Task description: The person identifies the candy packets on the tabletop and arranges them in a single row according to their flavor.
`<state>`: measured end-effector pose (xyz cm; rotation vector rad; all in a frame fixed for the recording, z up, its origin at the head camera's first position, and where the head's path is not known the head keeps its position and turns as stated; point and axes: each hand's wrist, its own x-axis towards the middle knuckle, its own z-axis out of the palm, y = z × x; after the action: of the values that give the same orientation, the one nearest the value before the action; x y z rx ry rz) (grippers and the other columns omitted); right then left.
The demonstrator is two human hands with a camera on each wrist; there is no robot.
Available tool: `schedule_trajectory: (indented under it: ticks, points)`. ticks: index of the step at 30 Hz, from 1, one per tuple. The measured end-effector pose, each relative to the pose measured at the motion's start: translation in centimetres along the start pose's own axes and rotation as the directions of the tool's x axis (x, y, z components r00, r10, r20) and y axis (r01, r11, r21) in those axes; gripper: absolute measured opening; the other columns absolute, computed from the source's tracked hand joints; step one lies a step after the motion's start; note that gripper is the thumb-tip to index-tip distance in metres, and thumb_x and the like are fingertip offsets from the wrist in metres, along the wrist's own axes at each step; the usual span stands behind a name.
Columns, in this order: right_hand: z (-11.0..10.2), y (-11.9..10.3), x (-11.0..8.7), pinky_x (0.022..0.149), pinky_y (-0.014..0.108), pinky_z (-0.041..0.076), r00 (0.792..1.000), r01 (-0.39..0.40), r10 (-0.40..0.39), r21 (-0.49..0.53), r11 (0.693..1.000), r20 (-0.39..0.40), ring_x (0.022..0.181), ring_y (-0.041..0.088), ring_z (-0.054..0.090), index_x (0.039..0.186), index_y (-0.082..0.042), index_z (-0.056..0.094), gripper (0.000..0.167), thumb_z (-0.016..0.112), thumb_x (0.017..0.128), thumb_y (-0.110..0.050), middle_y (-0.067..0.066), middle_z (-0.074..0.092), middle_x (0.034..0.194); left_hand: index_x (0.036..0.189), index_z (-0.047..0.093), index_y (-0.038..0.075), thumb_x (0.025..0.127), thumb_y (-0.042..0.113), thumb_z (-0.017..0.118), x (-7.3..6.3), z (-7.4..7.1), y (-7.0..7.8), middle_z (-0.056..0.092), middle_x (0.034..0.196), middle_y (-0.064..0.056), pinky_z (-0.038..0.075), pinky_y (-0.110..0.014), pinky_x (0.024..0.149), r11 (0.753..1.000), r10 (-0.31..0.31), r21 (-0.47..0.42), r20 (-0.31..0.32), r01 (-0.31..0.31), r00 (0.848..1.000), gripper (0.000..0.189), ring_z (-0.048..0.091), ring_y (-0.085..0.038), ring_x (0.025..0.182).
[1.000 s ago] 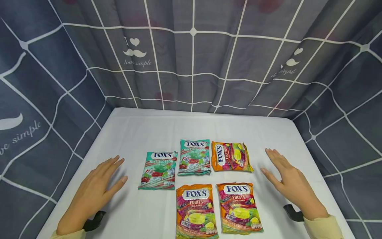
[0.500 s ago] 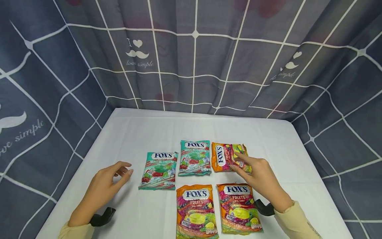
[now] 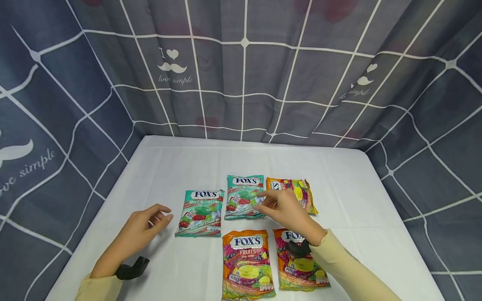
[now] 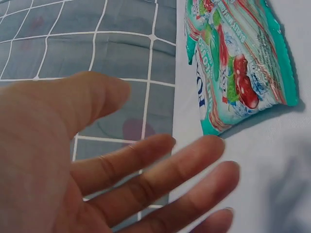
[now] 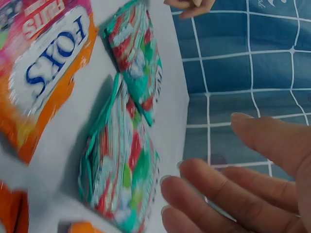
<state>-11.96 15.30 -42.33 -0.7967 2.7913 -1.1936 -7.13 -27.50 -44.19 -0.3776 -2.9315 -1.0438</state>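
My right hand (image 3: 284, 207) hovers at the right edge of the upper green mint candy bag (image 3: 242, 196), fingers slightly bent and apart. In the right wrist view its fingertips stand clear of that bag (image 5: 129, 165), nothing between them. The same hand overlaps the sideways orange fruit candy bag (image 3: 306, 190) in the head view, hiding part of it. My left hand (image 3: 141, 225) is loosely bent and holds nothing, left of the other green mint candy bag (image 3: 201, 213). In the left wrist view its fingers (image 4: 194, 160) spread below that bag's corner.
Two upright orange fruit candy bags (image 3: 247, 265) lie nearer the front; my right wrist strap (image 3: 299, 248) partly covers the right one (image 3: 303, 278). The bags lie on a white-covered table (image 3: 180, 163). Grey checked curtains (image 3: 214, 104) enclose the back and sides.
My right hand has come in from the right, passed over the sideways orange bag and reached the upper green one. My left hand has shifted slightly right, its fingers bending more. The bags stay put.
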Motion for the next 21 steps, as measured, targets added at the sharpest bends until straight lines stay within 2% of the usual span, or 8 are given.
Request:
schedule_trajectory:
  ticks: [4, 6, 11, 13, 21]
  points:
    - [0.9, -0.1, 1.1, 0.065, 0.029, 0.058, 0.999, 0.009, -0.011, 0.056, 0.998, 0.047, 0.073, 0.006, 0.069, 0.126, 0.001, 0.078, 0.038, 0.084, 0.1, -0.027, -0.006, 0.078, 0.087, 0.124, 0.075, 0.003, 0.107, 0.024, 0.075, 0.2, 0.0, 0.0, 0.068, 0.09, 0.008, 0.054, -0.03, 0.069, 0.999, -0.021, -0.023, 0.019, 0.022, 1.0, 0.026, 0.064, -0.007, 0.078]
    - [1.2, -0.1, 1.5, 0.065, 0.029, 0.058, 0.997, 0.0, -0.007, 0.095, 0.996, 0.076, 0.073, 0.011, 0.072, 0.127, 0.003, 0.077, 0.042, 0.084, 0.101, -0.028, -0.007, 0.077, 0.085, 0.123, 0.075, 0.003, 0.107, 0.024, 0.075, 0.4, 0.0, -0.1, 0.068, 0.089, 0.007, 0.053, -0.03, 0.069, 0.999, -0.031, -0.024, 0.016, 0.031, 0.999, 0.026, 0.064, -0.008, 0.078]
    - [2.0, 0.3, 2.7, 0.063, 0.031, 0.055, 0.986, -0.073, 0.037, 0.216, 0.974, 0.165, 0.074, 0.035, 0.076, 0.129, 0.008, 0.073, 0.046, 0.081, 0.103, -0.028, 0.005, 0.078, 0.081, 0.123, 0.073, 0.002, 0.109, 0.024, 0.072, 1.0, 0.3, -0.6, 0.072, 0.086, 0.002, 0.053, -0.03, 0.062, 0.993, -0.07, -0.088, 0.054, 0.075, 0.996, 0.026, 0.068, -0.017, 0.075]
    - [2.4, 0.3, 3.2, 0.062, 0.031, 0.053, 0.978, -0.11, 0.059, 0.254, 0.961, 0.199, 0.074, 0.04, 0.076, 0.129, 0.009, 0.072, 0.044, 0.08, 0.104, -0.026, 0.01, 0.079, 0.08, 0.123, 0.072, 0.002, 0.11, 0.024, 0.071, 1.2, 0.5, -0.8, 0.074, 0.086, 0.0, 0.053, -0.03, 0.06, 0.988, -0.095, -0.117, 0.08, 0.104, 0.992, 0.026, 0.07, -0.02, 0.075]
    - [4.3, -0.3, 5.1, 0.057, 0.03, 0.056, 0.954, -0.22, 0.136, 0.315, 0.923, 0.266, 0.069, 0.046, 0.075, 0.127, 0.012, 0.072, 0.038, 0.077, 0.105, -0.019, 0.016, 0.08, 0.082, 0.122, 0.071, -0.002, 0.11, 0.027, 0.07, 2.3, 1.4, -1.1, 0.072, 0.083, 0.0, 0.052, -0.031, 0.058, 0.978, -0.149, -0.127, 0.127, 0.166, 0.981, 0.031, 0.066, -0.021, 0.067]
